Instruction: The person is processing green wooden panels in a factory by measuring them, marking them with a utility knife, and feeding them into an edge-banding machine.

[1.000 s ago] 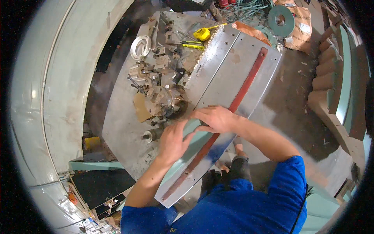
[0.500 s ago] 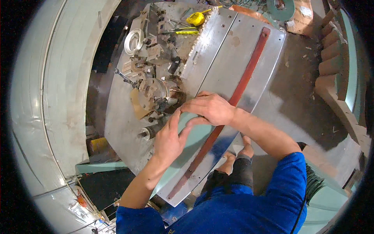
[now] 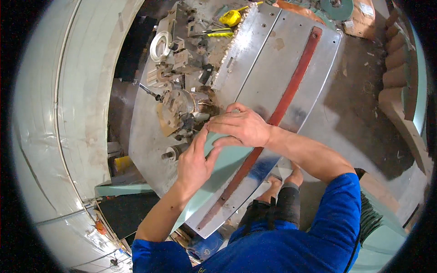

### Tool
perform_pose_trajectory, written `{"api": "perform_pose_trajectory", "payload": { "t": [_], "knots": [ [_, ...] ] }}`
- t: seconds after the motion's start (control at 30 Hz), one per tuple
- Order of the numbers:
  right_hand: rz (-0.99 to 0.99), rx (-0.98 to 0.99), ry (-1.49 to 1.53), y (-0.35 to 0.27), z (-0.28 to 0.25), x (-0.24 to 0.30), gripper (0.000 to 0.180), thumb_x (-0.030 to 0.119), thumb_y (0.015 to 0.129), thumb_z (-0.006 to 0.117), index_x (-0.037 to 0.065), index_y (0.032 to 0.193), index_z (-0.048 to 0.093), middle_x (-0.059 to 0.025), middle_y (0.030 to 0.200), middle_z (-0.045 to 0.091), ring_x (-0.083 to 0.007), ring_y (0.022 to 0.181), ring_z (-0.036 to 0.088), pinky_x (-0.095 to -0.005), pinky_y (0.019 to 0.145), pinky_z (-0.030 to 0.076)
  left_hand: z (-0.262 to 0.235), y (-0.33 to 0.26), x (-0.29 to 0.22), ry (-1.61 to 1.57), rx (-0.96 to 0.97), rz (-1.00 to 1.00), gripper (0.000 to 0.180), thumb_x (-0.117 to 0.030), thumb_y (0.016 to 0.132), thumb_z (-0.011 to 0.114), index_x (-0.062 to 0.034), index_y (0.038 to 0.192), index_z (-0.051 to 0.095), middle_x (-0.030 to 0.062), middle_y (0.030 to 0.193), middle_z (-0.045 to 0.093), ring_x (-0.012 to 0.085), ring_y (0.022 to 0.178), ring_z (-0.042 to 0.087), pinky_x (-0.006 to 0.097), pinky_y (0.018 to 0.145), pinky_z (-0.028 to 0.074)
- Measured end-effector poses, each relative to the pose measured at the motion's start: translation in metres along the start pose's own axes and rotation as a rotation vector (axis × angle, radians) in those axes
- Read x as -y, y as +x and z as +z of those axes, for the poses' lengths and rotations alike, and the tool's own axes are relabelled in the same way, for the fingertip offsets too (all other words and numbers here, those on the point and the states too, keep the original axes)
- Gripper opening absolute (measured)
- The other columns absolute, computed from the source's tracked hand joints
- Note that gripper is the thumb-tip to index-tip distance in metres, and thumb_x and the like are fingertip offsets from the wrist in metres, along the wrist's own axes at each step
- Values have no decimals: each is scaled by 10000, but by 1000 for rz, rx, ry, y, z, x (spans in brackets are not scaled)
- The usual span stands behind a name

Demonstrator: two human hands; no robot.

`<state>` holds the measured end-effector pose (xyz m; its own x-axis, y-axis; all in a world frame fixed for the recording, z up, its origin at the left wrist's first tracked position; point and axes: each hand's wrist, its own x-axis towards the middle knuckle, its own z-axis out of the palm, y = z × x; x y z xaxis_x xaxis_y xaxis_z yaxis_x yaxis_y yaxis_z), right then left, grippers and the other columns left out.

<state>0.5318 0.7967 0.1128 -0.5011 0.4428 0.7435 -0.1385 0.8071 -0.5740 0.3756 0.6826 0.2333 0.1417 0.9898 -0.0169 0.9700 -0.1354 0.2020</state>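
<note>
A pale green flexible strip point(image 3: 230, 160) lies along the metal machine table point(image 3: 283, 63), running from my hands back beneath my left forearm. My left hand point(image 3: 195, 164) holds the strip's left edge, thumb and fingers closed about it. Bent across the far end of the strip, my right hand point(image 3: 243, 127) presses it between fingers and thumb. The fingertips of both hands meet there, and the strip's end is hidden under them. Just beyond my left fingers stands a round, grimy machine head point(image 3: 180, 103) with a black-handled lever point(image 3: 150, 92).
A red-brown bar point(image 3: 296, 84) runs lengthwise along the table. On the left side lie a white tape roll point(image 3: 160, 47), a yellow tape measure point(image 3: 230, 18) and a yellow cutter knife point(image 3: 220, 34). A green roll point(image 3: 337, 7) is at the far right; brown curved pieces point(image 3: 395, 68) stand at right.
The whole view has shifted slightly, with the table now a little farther right. Both hands keep nearly the same hold on the green strip.
</note>
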Motion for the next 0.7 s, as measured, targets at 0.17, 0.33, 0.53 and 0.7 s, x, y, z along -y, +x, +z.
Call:
{"api": "perform_pose_trajectory", "payload": {
  "t": [0.17,0.33,0.53,0.7],
  "knots": [
    [32,-36,-36,1,-5,12,437,438,905,667,149,1231,632,-35,1186,681,-200,1083,647,-402,933,477,3,-4,-2,85,-11,0,673,-254,906,723,29,1435,419,237,1287,626,392,1040,687,420,793,597],
    [190,179,-64,1,-17,40,448,421,883,694,144,1228,629,-56,1123,678,-249,1057,641,-416,933,477,-3,-23,-9,61,12,-166,702,-307,910,722,-16,1461,399,254,1281,625,425,1047,673,465,833,575],
    [115,339,-154,-1,-55,71,410,334,846,761,136,1182,637,-76,1082,690,-262,997,656,-441,914,478,-20,-185,24,-60,14,-302,753,-366,870,751,-81,1476,407,217,1195,674,418,981,682,466,814,574],
    [-10,444,-324,55,-37,108,447,337,804,788,131,1173,643,-72,1084,697,-286,1010,657,-441,911,481,-41,-270,54,-4,199,-677,758,-462,878,722,-130,1485,412,179,1167,679,406,1010,666,473,844,555]
  ]
}}
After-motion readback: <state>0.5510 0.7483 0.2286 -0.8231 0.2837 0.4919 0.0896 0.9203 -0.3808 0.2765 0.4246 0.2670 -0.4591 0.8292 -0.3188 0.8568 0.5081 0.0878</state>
